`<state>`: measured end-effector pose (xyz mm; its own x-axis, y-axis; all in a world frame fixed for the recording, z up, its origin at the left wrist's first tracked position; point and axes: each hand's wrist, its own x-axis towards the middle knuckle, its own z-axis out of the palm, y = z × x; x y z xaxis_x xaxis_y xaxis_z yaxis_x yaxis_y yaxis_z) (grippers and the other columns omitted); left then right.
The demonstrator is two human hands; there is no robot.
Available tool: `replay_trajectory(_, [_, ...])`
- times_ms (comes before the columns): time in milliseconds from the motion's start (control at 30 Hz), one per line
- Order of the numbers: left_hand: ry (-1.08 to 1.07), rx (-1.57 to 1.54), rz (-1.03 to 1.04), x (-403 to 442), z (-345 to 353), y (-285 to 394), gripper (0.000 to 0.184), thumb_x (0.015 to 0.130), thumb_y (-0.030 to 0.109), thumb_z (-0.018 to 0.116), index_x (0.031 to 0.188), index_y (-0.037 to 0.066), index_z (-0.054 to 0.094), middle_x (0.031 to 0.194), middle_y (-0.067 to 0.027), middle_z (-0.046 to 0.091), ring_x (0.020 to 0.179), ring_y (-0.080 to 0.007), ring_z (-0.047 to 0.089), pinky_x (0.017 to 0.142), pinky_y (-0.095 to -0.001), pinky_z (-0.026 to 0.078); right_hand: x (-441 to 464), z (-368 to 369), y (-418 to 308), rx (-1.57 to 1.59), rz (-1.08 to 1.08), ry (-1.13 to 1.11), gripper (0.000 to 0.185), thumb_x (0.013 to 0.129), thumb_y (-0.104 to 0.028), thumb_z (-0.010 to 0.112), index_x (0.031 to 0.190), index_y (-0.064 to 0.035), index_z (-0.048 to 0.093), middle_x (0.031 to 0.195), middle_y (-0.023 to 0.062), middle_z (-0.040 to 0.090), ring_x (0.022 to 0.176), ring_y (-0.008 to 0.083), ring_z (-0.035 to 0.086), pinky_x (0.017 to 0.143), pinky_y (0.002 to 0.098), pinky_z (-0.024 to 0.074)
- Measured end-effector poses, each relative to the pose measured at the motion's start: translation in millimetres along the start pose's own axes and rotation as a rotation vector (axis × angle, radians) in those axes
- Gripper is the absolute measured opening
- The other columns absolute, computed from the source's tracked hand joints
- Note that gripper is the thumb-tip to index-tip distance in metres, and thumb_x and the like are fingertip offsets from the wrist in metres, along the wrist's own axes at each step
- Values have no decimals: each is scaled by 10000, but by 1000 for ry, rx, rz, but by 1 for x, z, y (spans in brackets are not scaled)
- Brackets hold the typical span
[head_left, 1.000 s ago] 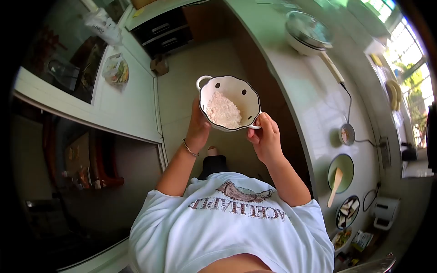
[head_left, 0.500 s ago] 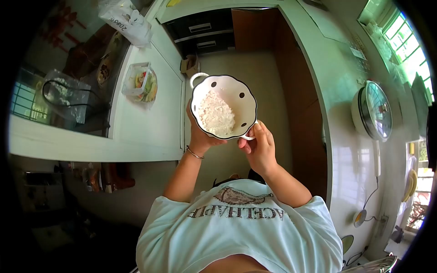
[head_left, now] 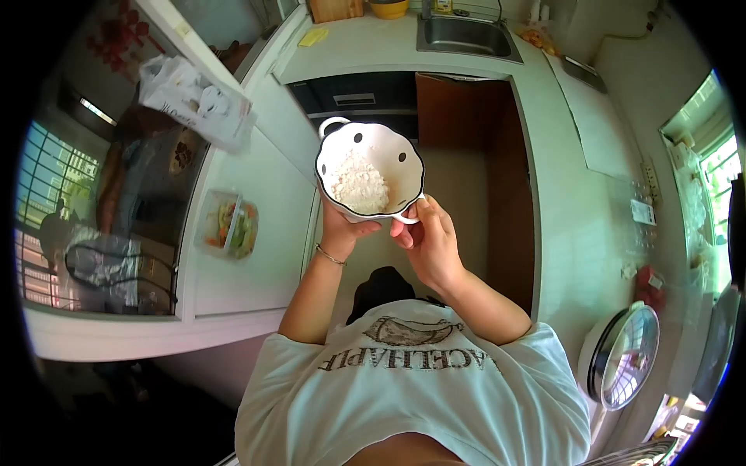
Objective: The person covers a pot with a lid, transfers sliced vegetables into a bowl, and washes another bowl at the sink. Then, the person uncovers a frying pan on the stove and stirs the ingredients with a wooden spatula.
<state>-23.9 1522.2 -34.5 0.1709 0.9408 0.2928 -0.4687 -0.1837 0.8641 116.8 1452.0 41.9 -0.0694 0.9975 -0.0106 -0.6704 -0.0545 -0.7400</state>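
Observation:
A white bowl [head_left: 396,175] with a wavy black rim, black dots and two looped handles is held up in front of me. White crumbly powder [head_left: 359,185] lies in it, heaped towards its left side. My left hand [head_left: 342,229] supports the bowl from its lower left side, with part of the fingers hidden beneath it. The fingers of my right hand [head_left: 434,241] pinch the handle at the bowl's lower right. The other handle, at the upper left, is free.
A sink [head_left: 470,37] is set in the far counter. On the right counter [head_left: 567,256] stands a pan with a glass lid [head_left: 629,357]. At left are a plastic bag [head_left: 194,101] and a clear container of vegetables [head_left: 231,225]. A brown cabinet [head_left: 509,179] lies beyond the bowl.
The view has turned and moved on through the kitchen, bringing the sink into sight. The bowl stays in both hands and sits slightly further left and higher in view.

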Motion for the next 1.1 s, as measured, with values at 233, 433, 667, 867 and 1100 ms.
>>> replay_trajectory(233, [-84, -36, 0, 193, -12, -82, 993, 493, 154, 832, 1273, 93, 220, 1221, -70, 385, 1132, -207, 410, 945, -352, 368, 183, -66, -24, 69, -61, 57, 214, 936, -215, 297, 806, -73, 391, 691, 81, 532, 563, 101, 375, 558, 243, 348])
replay_trajectory(433, [-232, -76, -43, 383, -3, -118, 1059, 494, 158, 828, 1318, 81, 169, 1239, -82, 372, 1152, -219, 395, 949, -358, 366, 347, -106, -67, 104, -120, 165, 225, 939, -231, 299, 814, -75, 402, 700, 78, 532, 575, 108, 391, 564, 246, 353])
replay_trajectory(667, [-380, 27, 6, 556, 17, -175, 1060, 517, 174, 824, 1320, 70, 140, 1256, -97, 345, 1161, -228, 385, 964, -366, 354, 488, -170, -122, -98, -85, 302, 255, 943, -292, 312, 826, -97, 428, 691, 24, 528, 570, 75, 398, 540, 210, 333])
replay_trajectory(867, [-377, 101, -25, 646, 37, -233, 1077, 515, 181, 825, 1323, 68, 122, 1265, -97, 333, 1170, -228, 378, 960, -368, 362, 579, -244, -153, -276, -34, 296, 276, 941, -313, 312, 841, -90, 441, 711, 25, 525, 596, 82, 391, 548, 212, 325])
replay_trajectory(1100, [-328, 253, -39, 740, 61, -287, 1076, 502, 154, 821, 1316, 55, 125, 1265, -111, 329, 1176, -238, 374, 957, -371, 369, 670, -313, -203, -200, 75, 243, 280, 937, -322, 318, 852, -92, 454, 689, 24, 530, 567, 76, 405, 530, 203, 322])
